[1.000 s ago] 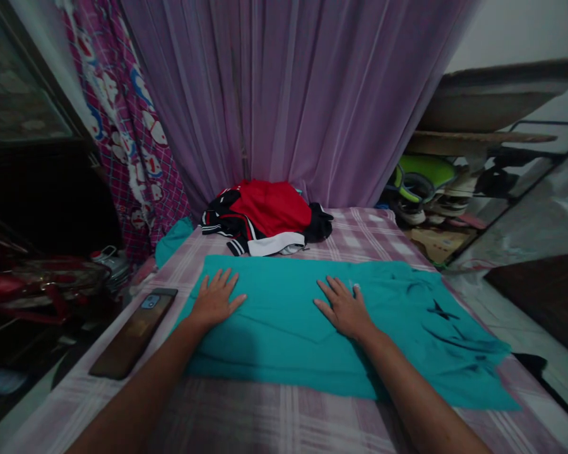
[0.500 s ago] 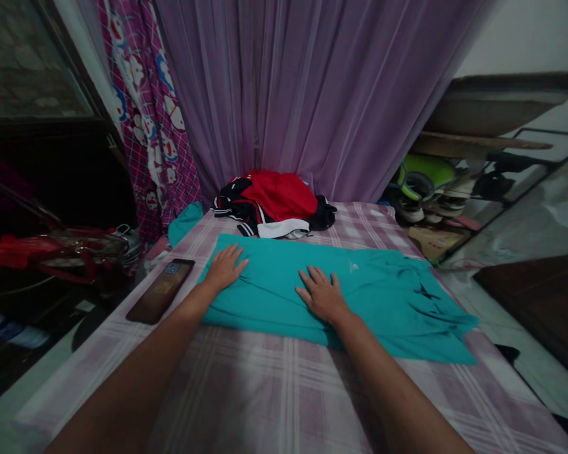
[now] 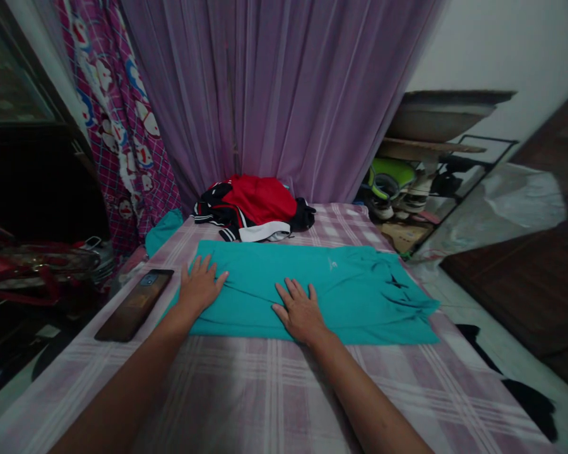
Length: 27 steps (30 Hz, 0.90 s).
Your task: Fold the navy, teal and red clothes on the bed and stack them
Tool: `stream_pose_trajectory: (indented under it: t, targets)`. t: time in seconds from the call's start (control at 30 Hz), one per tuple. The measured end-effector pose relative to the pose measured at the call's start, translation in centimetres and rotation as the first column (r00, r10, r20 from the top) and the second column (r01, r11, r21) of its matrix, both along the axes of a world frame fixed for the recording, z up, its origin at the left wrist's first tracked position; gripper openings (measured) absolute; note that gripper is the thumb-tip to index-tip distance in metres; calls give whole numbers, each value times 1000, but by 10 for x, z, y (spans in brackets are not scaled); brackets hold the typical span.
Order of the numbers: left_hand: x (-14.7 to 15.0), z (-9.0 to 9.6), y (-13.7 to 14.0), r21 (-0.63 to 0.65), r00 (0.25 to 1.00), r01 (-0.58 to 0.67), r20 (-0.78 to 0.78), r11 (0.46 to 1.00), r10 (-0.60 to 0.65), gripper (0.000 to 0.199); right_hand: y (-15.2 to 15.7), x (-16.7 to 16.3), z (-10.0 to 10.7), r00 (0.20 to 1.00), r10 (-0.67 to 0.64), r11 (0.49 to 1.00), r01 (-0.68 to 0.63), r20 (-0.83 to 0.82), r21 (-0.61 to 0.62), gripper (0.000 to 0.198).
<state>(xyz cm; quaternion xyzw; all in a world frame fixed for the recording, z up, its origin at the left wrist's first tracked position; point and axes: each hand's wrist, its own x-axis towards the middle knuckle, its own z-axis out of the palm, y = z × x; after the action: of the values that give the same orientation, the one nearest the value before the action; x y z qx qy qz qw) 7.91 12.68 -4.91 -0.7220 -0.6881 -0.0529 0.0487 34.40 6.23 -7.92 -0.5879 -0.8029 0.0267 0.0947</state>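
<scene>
A teal shirt (image 3: 350,296) lies folded lengthwise on the checked cloth, with a small pale logo near its upper middle and creases toward its right end. My left hand (image 3: 199,287) rests on the shirt's left end, fingers spread. Flat on the shirt's middle is my right hand (image 3: 300,309), its fingers apart too. Neither hand holds anything. A phone (image 3: 135,306), back side up, lies just left of my left hand.
Behind the shirt sits a heap of red, black and white clothing (image 3: 260,205) against the purple curtain (image 3: 274,94). The plaid cloth (image 3: 246,391) covers the surface. A rack with shoes (image 3: 402,189) stands at the right. A teal cloth (image 3: 163,232) hangs at the left edge.
The view has turned a little to the right. My left hand has slid nearer to me along the shirt's left end; my right hand still lies on the middle.
</scene>
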Motion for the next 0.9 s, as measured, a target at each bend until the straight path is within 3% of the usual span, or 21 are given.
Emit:
stream_pose_trajectory:
  t: [0.07,0.2,0.4,0.57,0.73,0.83,0.9]
  targets:
    - [17,-1,0,42,998,58,1,997,-59,61,1,1,5,1000,-3,1000,3,-18,-9,60]
    - [35,-15,0,-63,994,111,26,992,-109,63,19,22,15,998,-58,998,58,-21,-35,59]
    - [30,-27,1,-30,991,126,-41,992,-127,62,70,119,15,947,-301,944,312,113,-103,58]
    - [31,-25,1,-52,990,124,-56,991,-126,62,97,190,4,865,-447,887,463,229,-14,58]
    - [28,-31,3,-22,989,129,-70,991,-130,61,110,202,2,850,-475,880,458,228,127,54]
    - [24,-35,6,6,986,148,-72,989,-147,62,121,214,9,840,-527,842,495,131,215,50]
    - [22,-38,7,15,986,152,-77,988,-151,62,134,231,16,818,-570,813,548,80,195,49]
